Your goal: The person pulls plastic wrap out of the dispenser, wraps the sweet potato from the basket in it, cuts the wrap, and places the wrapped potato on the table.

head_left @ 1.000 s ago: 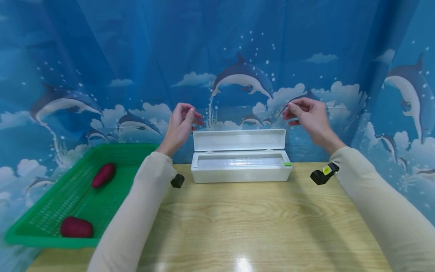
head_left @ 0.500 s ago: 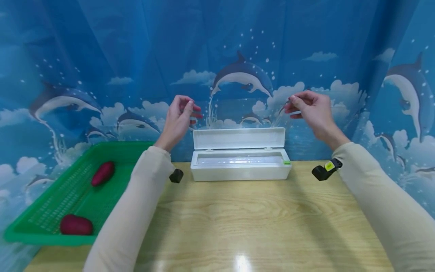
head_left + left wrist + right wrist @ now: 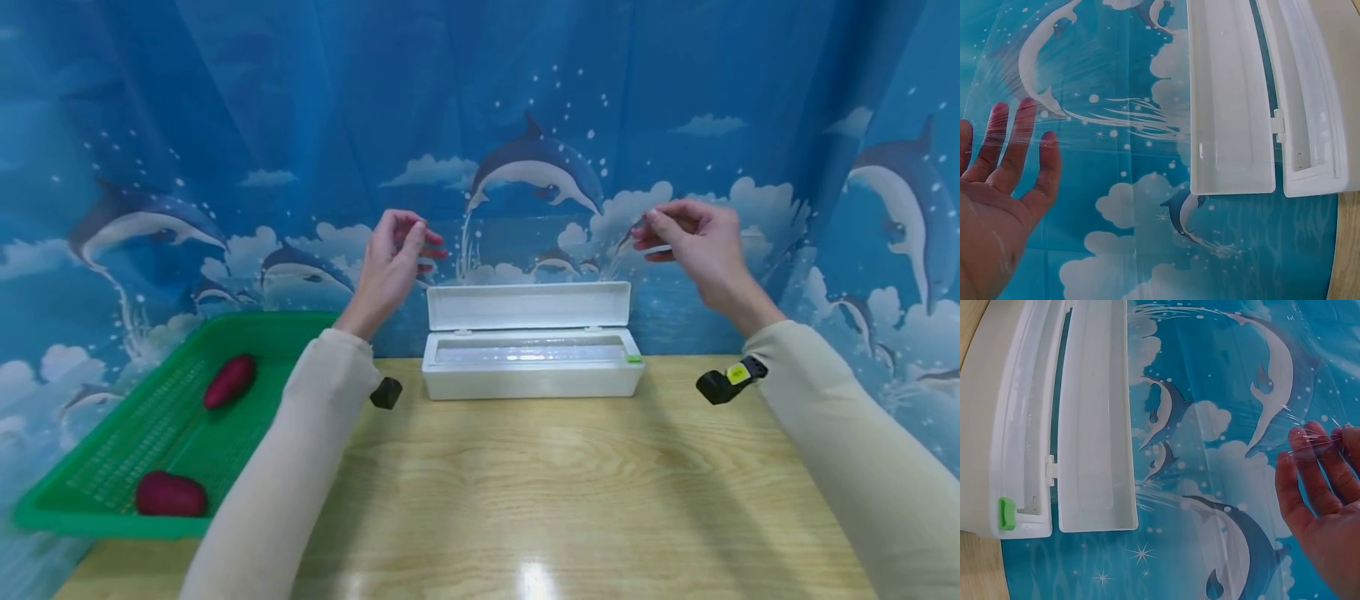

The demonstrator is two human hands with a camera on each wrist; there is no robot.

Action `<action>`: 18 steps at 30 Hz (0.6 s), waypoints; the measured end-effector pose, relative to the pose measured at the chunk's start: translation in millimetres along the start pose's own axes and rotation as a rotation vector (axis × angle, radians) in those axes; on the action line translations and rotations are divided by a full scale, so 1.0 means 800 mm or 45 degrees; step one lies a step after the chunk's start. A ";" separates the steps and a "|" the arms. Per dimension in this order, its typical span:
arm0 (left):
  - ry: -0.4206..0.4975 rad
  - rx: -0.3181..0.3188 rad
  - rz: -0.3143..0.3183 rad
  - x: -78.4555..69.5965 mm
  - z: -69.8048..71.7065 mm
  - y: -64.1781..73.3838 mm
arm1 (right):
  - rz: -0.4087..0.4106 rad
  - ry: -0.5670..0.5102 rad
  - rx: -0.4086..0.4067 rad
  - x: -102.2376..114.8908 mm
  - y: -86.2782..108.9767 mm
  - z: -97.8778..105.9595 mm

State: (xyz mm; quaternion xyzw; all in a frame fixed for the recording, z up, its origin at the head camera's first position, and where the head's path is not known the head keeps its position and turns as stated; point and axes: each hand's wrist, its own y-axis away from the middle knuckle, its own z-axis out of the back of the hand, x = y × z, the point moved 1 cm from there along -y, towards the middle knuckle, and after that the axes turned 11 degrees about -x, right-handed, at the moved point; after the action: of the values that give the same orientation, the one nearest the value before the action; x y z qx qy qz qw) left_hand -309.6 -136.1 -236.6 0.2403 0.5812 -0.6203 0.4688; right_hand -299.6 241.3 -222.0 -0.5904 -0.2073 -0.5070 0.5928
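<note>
Left hand and right hand each pinched a top corner of a sheet of cling film, holding it stretched above the open white dispenser box at the far middle of the counter. Against the frame half a second before, both hands sat at almost the same height, the right one shifted slightly rightward, and the box and tray had not moved. The film itself was nearly invisible from the head view, showing only as faint glare lines; in the left wrist view it crossed the fingertips, and in the right wrist view it wrinkled over the fingertips. Thumbs were out of sight in both wrist views. Where the film left the box could not be made out. A green tray with two dark red sweet potatoes overhung the counter's left edge. Bare wood lay open near the person, between the sleeves.
</note>
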 end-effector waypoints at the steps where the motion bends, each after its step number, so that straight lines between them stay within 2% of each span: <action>1: -0.002 0.005 -0.004 0.000 0.001 0.004 | 0.011 0.004 0.005 0.000 0.003 0.001; 11: 0.002 0.102 -0.091 -0.006 0.022 0.054 | 0.158 0.057 0.080 0.001 0.048 0.020; 18: 0.026 0.128 -0.094 0.000 0.031 0.096 | 0.167 0.101 0.127 -0.008 0.085 0.031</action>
State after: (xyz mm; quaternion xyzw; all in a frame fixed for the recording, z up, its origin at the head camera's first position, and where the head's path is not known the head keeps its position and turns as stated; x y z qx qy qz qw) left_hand -237.1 -150.9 -269.3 0.2481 0.5626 -0.6631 0.4269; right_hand -236.1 252.0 -255.5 -0.5520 -0.1696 -0.4791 0.6610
